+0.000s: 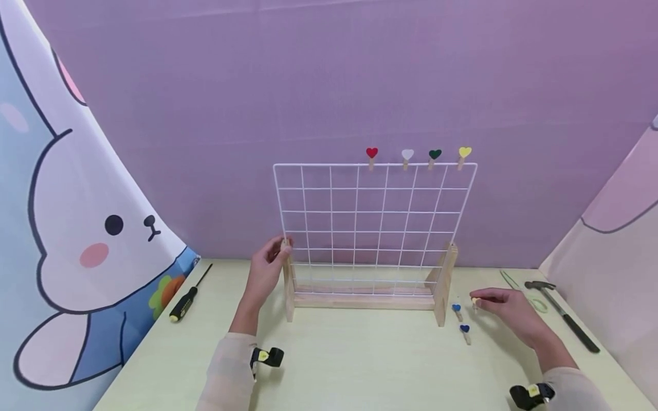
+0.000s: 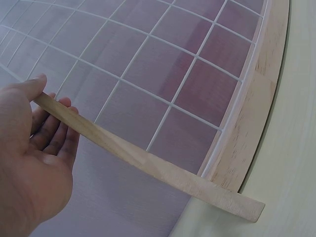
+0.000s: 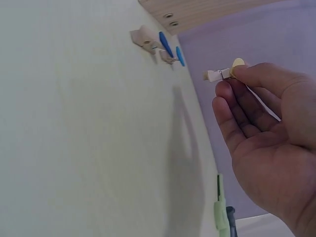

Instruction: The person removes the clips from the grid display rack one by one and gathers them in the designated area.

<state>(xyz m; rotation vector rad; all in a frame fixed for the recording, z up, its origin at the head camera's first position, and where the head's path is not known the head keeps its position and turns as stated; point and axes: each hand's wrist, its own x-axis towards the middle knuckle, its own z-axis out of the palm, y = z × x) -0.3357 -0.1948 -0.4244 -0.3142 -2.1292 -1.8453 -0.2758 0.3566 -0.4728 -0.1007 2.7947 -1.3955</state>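
Observation:
In the head view, a white wire grid (image 1: 357, 212) stands in a wooden base. My left hand (image 1: 264, 271) grips the upper end of the left wooden upright (image 2: 148, 162), thumb on one side and fingers on the other. My right hand (image 1: 514, 315) pinches a small wooden clothespin (image 3: 217, 75) with a pale yellow heart, held above the table right of the stand. Two clothespins with blue hearts, one lighter (image 1: 456, 308) and one darker (image 1: 465, 329), lie near it. Along the grid's top wire sit clothespins with red (image 1: 372, 153), white (image 1: 407, 154), green (image 1: 434, 154) and yellow (image 1: 465, 152) hearts.
A screwdriver (image 1: 185, 304) lies at the table's left side. On the right are a hammer (image 1: 573, 328) and light green scissors (image 1: 538, 305), partly behind my right hand. A purple cloth (image 1: 205, 114) hangs behind the stand.

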